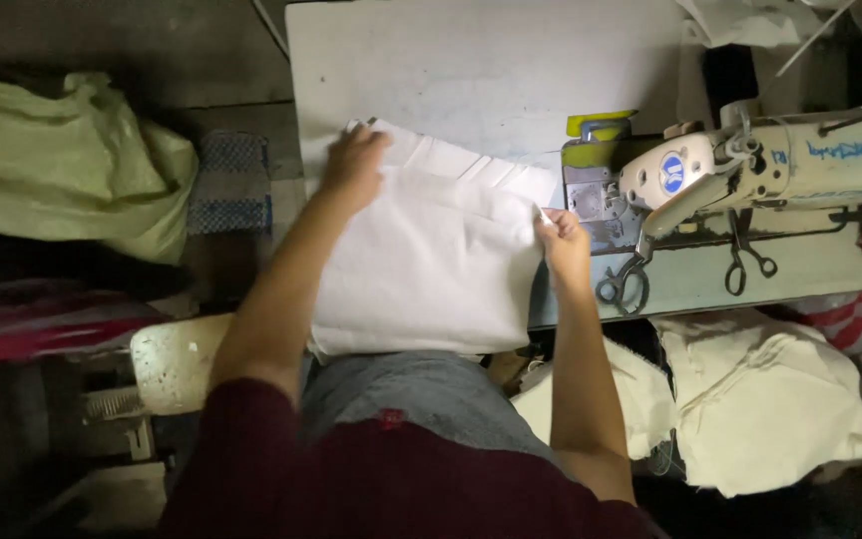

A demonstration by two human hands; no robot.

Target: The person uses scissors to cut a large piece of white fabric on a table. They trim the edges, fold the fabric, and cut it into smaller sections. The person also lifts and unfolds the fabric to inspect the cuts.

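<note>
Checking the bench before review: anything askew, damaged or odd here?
Nothing damaged or spilled. Both hands, left and right, lie on the white cloth, whose near edge hangs off the table. Scissors lie at the table's front edge, just off the right hand.

Light falls from above onto the centre and upper right of the frame, where the white fabric (pixel 431 260) and pale table (pixel 491 70) nearly wash out. The left side and lower corners sink into deep shadow — detail there is lost. Overall soft, slightly blurred, with mild wide-angle bending at the edges.
</note>
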